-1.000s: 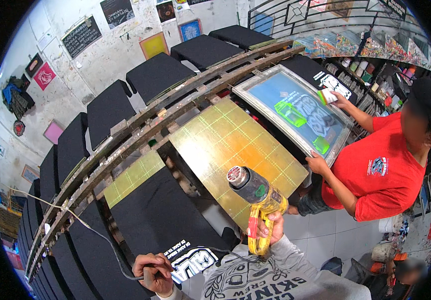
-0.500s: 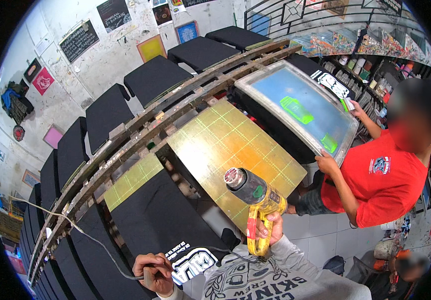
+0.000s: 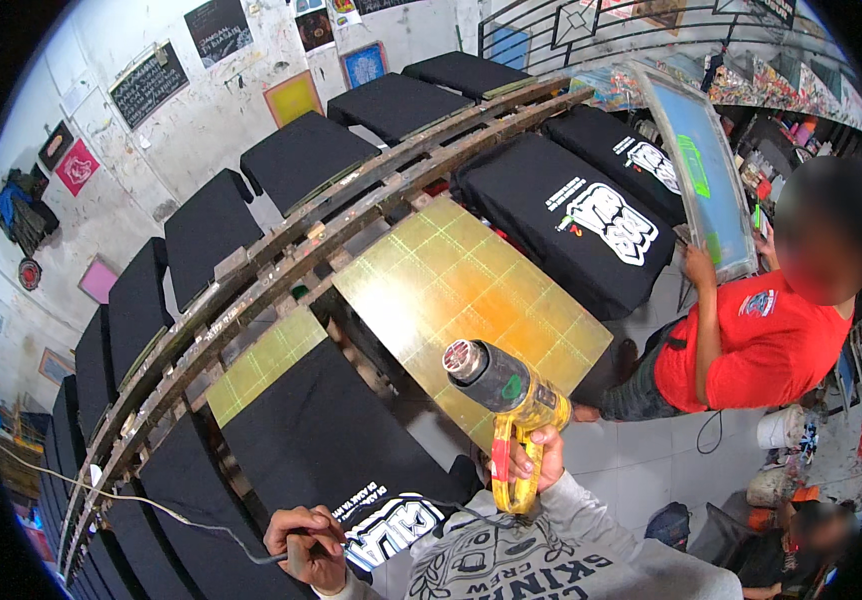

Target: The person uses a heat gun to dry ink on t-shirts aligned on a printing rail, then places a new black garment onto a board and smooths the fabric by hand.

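Observation:
My right hand [image 3: 536, 460] grips the handle of a yellow-and-black heat gun [image 3: 516, 385], its metal nozzle raised over a square gold-yellow board [image 3: 461, 290] with grid lines. At the lower middle, my left hand [image 3: 306, 545] has its fingers curled round a grey cable [image 3: 201, 522] that trails off to the left. Beneath and beside that hand lies a black shirt [image 3: 301, 410] on a board, with a white print near its lower end. Another black shirt [image 3: 521, 190] with a white print sits beyond the gold board.
A co-worker in red [image 3: 761, 360] stands at right holding a framed screen [image 3: 696, 165] with green ink. Curved rails [image 3: 271, 250] carry several black-covered boards. A second person [image 3: 781, 560] is low at the bottom right, near buckets [image 3: 776, 430] and a dark railing [image 3: 591, 30].
The co-worker has lifted the screen up and to the right, uncovering white prints on two black shirts. My heat gun has shifted very slightly left; my left hand is almost unmoved.

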Motion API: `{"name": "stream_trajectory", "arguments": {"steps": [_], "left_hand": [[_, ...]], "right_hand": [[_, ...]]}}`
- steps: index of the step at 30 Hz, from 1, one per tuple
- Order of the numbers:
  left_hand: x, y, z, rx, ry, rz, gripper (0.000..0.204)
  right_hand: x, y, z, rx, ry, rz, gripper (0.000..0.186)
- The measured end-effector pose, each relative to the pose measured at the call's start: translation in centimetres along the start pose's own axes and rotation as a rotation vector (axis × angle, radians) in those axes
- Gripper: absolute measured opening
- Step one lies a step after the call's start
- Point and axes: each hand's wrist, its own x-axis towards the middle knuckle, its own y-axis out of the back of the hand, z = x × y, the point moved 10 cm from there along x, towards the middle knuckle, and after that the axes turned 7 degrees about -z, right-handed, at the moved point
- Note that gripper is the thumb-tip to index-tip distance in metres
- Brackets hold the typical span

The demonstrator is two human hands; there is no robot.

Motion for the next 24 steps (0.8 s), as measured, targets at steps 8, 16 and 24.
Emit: {"name": "stream_trajectory", "arguments": {"steps": [8, 16, 24], "left_hand": [[-0.7, 3.0, 0.6, -0.047, -0.008, 0.004, 0.020], [-1.7, 6.0, 1.6, 0.002, -0.006, -0.013, 0.019], [-1.5, 7.7, 3.1, 0.014, -0.054, -0.001, 0.019]], "right_hand": [[-0.7, -0.2, 2.8, 0.040, -0.003, 0.039, 0.039], [-1.1, -1.4, 5.8, 0.023, 0.001, 0.004, 0.040], [-0.4, -2.6, 4.3, -0.066, 0.004, 0.048, 0.038]]}}
